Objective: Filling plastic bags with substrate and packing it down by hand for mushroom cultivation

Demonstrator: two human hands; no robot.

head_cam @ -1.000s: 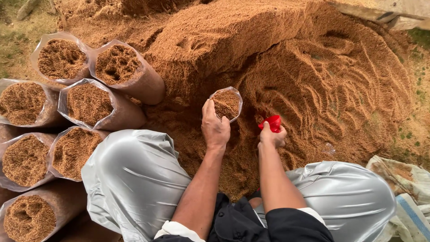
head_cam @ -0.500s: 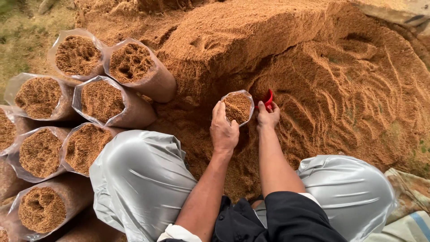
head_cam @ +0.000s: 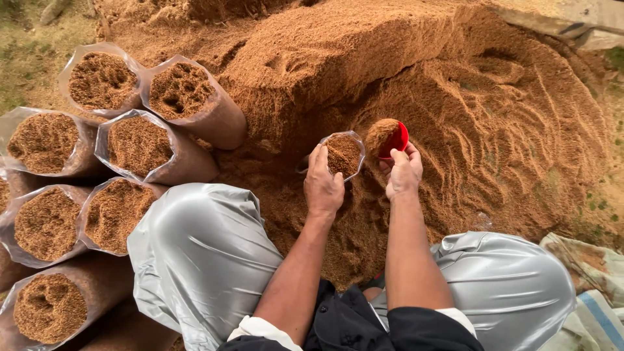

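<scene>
While left hand [head_cam: 323,185] grips bag [head_cam: 343,155], right hand [head_cam: 403,173] tilts scoop [head_cam: 392,138].

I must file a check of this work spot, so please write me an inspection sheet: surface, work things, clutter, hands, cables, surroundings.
Surface: a big heap of loose brown fibre, furrowed on its right side.
Work things: a small clear bag, nearly full of fibre; a red scoop, heaped with fibre, beside the bag's mouth.
Clutter: filled clear bags stacked on their sides at the left.
Hands: left hand grips the small bag; right hand holds the scoop.
Cables: nothing seen.
Surroundings: patchy grass at upper left; woven sack at lower right.
</scene>
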